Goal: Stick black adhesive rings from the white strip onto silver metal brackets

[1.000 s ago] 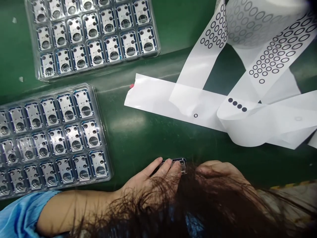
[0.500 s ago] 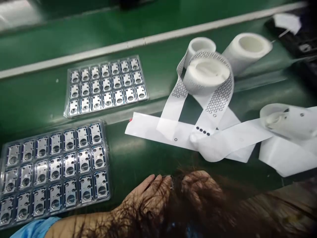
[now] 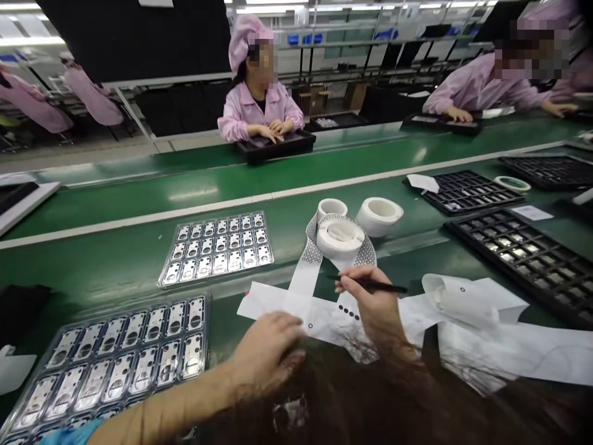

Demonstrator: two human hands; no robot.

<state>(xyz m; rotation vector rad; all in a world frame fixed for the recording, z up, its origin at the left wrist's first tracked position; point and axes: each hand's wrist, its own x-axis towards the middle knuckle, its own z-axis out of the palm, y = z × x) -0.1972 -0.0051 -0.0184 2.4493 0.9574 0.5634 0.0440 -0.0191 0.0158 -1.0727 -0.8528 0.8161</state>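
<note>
My right hand (image 3: 377, 309) grips slim black tweezers (image 3: 384, 285), their tip pointing left over the white paper strips. Just below the tip lies a strip with a row of black dots (image 3: 348, 312). My left hand (image 3: 269, 346) has its fingers stretched and a little blurred, beside the white backing strip (image 3: 264, 301); nothing shows in it. A roll of ring stickers (image 3: 340, 238) stands beyond my hands, its printed tape hanging down. Below my hands, partly behind loose hair, is a small metal plate (image 3: 291, 413).
Two clear trays of metal plates, a near one (image 3: 123, 352) and a far one (image 3: 222, 247), lie to the left. Another white roll (image 3: 380, 216) and crumpled backing paper (image 3: 467, 300) are rightward. Black gridded trays (image 3: 523, 247) lie at right. A co-worker (image 3: 259, 93) sits across the green bench.
The view has tilted up, showing co-workers and the far bench. My hands, earlier low and close together, have moved apart and forward; tweezers now show in my right hand.
</note>
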